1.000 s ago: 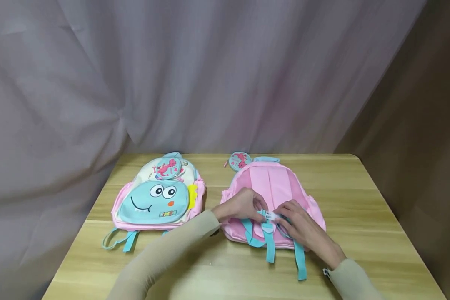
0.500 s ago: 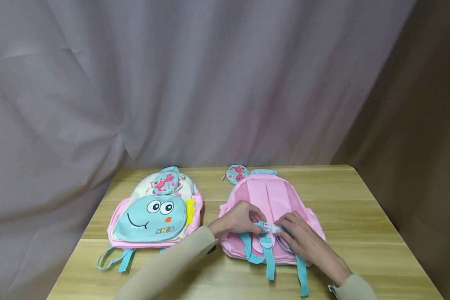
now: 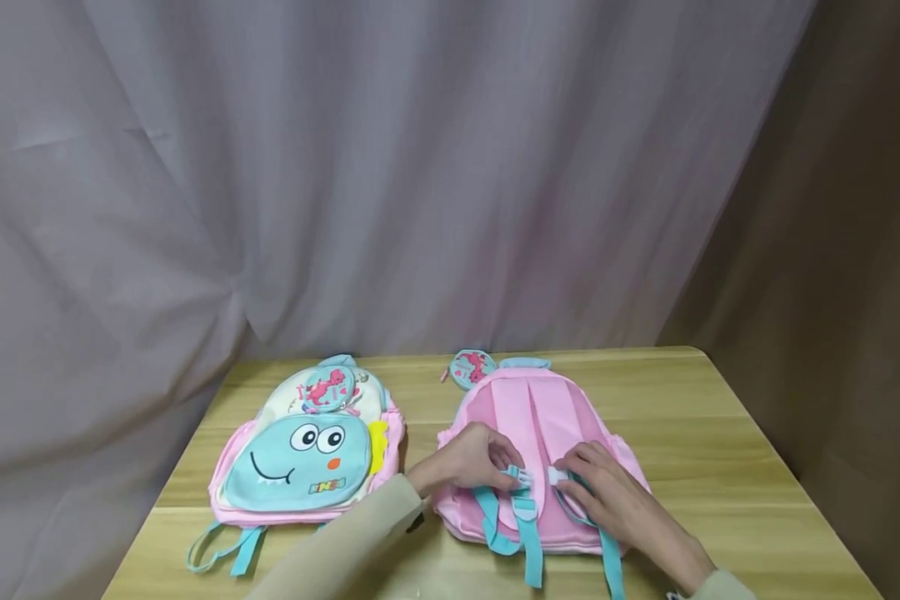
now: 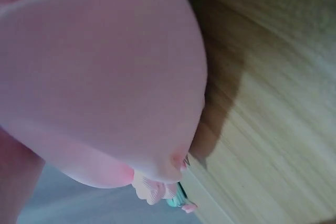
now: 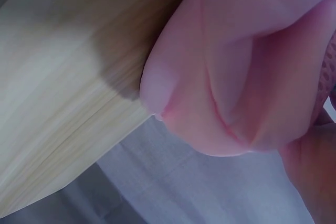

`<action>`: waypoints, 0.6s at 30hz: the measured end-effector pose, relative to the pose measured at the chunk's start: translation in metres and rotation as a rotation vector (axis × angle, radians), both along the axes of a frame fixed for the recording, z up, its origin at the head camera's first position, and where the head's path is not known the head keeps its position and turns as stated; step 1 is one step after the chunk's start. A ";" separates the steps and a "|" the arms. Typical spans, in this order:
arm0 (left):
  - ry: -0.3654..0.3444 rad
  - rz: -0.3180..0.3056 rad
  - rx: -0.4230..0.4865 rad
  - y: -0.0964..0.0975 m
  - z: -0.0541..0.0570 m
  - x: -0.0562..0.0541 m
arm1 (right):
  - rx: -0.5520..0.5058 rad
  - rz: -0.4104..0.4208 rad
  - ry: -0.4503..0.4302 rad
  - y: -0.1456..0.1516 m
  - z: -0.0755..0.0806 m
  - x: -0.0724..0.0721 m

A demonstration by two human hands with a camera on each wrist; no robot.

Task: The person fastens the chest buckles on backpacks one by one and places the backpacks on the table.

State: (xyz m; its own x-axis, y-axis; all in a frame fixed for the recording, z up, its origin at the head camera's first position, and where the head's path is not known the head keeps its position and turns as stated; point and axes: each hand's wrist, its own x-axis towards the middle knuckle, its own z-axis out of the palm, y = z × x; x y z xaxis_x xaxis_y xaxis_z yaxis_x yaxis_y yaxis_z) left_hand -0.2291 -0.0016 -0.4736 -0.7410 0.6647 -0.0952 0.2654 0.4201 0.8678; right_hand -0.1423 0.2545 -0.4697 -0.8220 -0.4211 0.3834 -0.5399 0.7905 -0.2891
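Note:
A pink backpack (image 3: 510,400) lies back side up on the table, its turquoise straps trailing toward the near edge. Over its lower middle, my left hand (image 3: 471,458) pinches one half of a pale plastic buckle (image 3: 523,477) on a turquoise strap. Facing it across a small gap, the other, white buckle half (image 3: 557,476) is held between the thumb and fingers of my right hand (image 3: 607,492). Both wrist views are mostly filled by the backpack's pink side (image 4: 115,77), with only a bit of each hand at the edge.
To the left, a second backpack (image 3: 292,462) with a turquoise cartoon face lies front up, straps toward me. A round dinosaur pouch (image 3: 471,368) sits at the pink backpack's top. The wooden table (image 3: 720,483) ends at a grey curtain (image 3: 420,167).
The two buckle halves, joined earlier, have come apart, with a gap now between the hands. The whole scene sits lower in the head view.

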 end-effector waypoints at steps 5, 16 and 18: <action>-0.003 -0.014 0.009 -0.003 -0.003 -0.002 | 0.013 0.004 0.007 0.003 0.001 0.000; -0.002 0.000 -0.055 -0.019 -0.003 -0.005 | 0.006 -0.015 0.013 0.005 0.001 0.001; -0.007 0.003 -0.047 -0.022 -0.002 -0.004 | -0.007 -0.018 0.019 0.005 0.000 0.002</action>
State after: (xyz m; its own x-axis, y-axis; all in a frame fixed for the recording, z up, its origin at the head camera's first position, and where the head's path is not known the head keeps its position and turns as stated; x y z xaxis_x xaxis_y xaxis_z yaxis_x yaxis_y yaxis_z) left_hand -0.2332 -0.0237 -0.4751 -0.7425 0.6568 -0.1316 0.2579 0.4615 0.8488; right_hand -0.1405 0.2597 -0.4700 -0.8221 -0.4039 0.4014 -0.5310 0.7982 -0.2844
